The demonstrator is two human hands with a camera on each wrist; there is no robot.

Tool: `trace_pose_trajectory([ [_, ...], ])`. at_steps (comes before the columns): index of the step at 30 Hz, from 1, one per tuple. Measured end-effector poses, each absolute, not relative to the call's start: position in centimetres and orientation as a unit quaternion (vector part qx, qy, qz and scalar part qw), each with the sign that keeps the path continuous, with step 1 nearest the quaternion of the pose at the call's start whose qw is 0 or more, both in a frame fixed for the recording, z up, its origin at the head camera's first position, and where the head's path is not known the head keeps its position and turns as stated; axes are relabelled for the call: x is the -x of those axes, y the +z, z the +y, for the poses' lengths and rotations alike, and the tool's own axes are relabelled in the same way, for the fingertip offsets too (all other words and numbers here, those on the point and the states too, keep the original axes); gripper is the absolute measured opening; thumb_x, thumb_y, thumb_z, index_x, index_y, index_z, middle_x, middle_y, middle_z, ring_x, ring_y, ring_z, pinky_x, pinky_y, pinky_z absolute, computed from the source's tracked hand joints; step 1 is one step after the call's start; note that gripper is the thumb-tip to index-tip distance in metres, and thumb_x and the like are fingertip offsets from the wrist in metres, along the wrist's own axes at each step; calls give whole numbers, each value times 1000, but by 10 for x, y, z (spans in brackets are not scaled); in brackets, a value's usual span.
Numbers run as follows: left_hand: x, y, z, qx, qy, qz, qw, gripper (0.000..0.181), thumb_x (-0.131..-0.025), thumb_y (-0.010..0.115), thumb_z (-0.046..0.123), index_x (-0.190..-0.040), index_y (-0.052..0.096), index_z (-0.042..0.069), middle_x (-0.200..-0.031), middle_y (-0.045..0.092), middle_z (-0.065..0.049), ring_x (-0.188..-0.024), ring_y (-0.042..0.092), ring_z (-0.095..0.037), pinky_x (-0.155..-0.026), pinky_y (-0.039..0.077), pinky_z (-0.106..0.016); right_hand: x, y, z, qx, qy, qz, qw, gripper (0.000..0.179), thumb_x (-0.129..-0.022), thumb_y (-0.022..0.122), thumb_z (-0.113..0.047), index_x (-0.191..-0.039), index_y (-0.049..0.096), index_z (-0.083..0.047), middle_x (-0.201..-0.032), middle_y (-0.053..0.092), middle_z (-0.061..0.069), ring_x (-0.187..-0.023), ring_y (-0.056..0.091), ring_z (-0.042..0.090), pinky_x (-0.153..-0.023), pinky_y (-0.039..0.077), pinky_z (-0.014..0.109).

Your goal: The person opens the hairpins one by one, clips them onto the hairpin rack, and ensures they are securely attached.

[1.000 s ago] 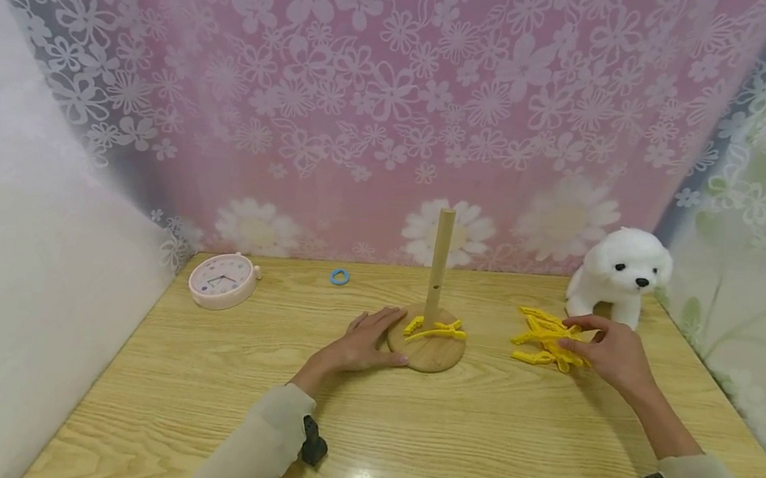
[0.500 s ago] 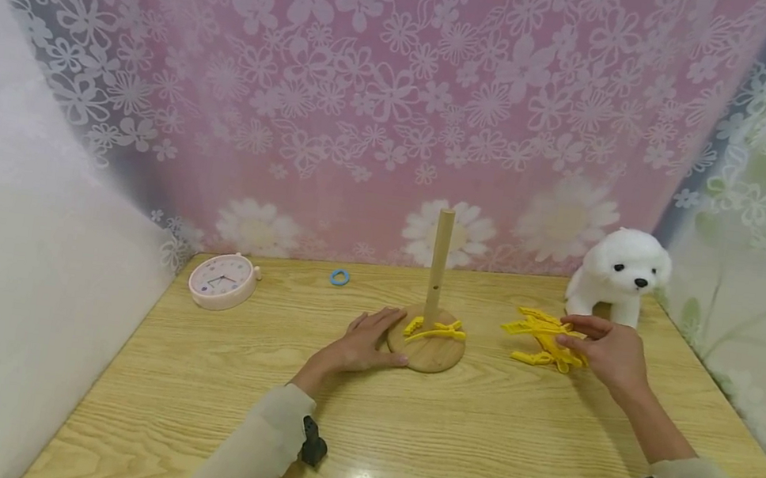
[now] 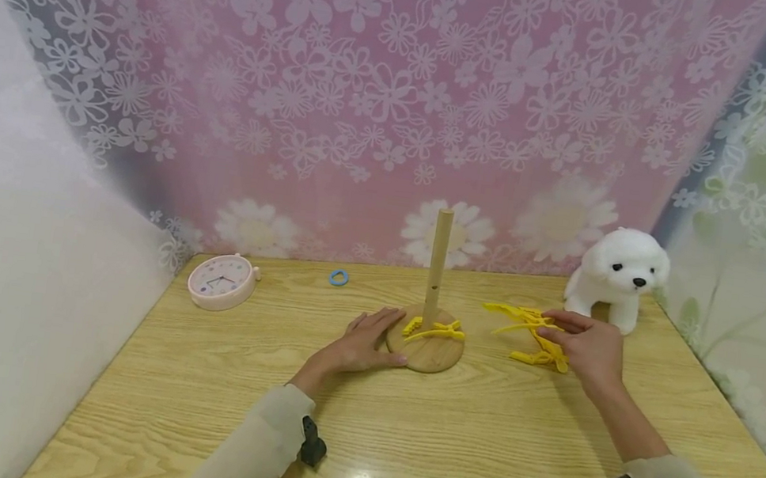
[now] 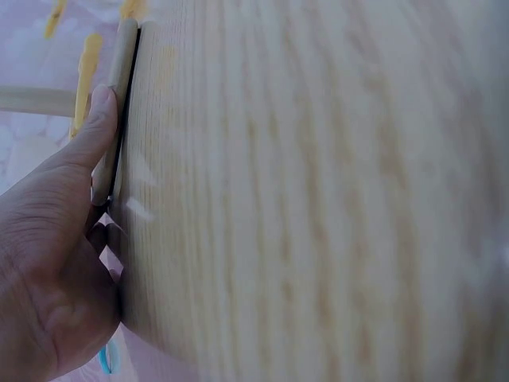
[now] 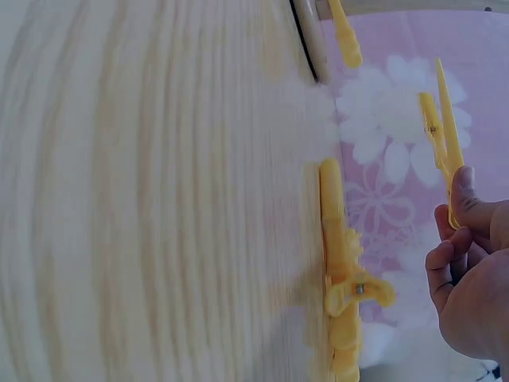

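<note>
A round wooden base [image 3: 431,359] with an upright peg [image 3: 437,262] stands mid-table. My left hand [image 3: 363,346] rests at its left edge, fingers stretched along the rim; in the left wrist view the thumb [image 4: 97,119] lies against the disc's edge. Yellow hair clips [image 3: 443,332] lie on the base by the peg's foot. My right hand [image 3: 591,352] pinches another yellow hair clip [image 5: 452,143] between thumb and fingers, its long jaws pointing left and slightly parted. It is raised over a small pile of yellow clips [image 3: 540,359], partly hidden by the hand.
A white plush dog [image 3: 619,272] sits at the back right, close behind my right hand. The pink alarm clock [image 3: 222,281] is at the back left, and a small blue ring [image 3: 338,277] lies near the table's back edge. A flowered curtain [image 3: 370,110] hangs behind.
The right hand has lifted a yellow hair clip off the pile and moved left with it. The left hand and the wooden base have stayed in place.
</note>
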State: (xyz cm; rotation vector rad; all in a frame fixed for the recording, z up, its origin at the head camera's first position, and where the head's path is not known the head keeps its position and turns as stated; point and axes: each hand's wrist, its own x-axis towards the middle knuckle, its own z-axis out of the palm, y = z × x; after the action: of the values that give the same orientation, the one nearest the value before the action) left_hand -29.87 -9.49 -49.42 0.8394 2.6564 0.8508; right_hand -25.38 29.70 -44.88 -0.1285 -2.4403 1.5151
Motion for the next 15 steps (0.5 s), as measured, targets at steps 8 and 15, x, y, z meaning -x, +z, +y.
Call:
trace_pose_trajectory([
  [8,301,-495,-95,-290,285,907,112,90,-100,66,53,-169,18,21,-174,16,-5,-161,7,-23,-129,-2,-50,263,-448,268,47,581,-803,127,34,-92,81,-9,-120,74,9,-84,77,-18,-73,74,-2,-41,39,19],
  [15,300,-496,-95,-291,284,907,108,89,-99,67,53,-168,20,22,-174,18,-4,-161,9,-23,-129,-1,-50,272,-457,243,49,583,-803,114,25,-93,78,-3,-117,77,4,-96,80,2,-80,76,5,-46,47,18],
])
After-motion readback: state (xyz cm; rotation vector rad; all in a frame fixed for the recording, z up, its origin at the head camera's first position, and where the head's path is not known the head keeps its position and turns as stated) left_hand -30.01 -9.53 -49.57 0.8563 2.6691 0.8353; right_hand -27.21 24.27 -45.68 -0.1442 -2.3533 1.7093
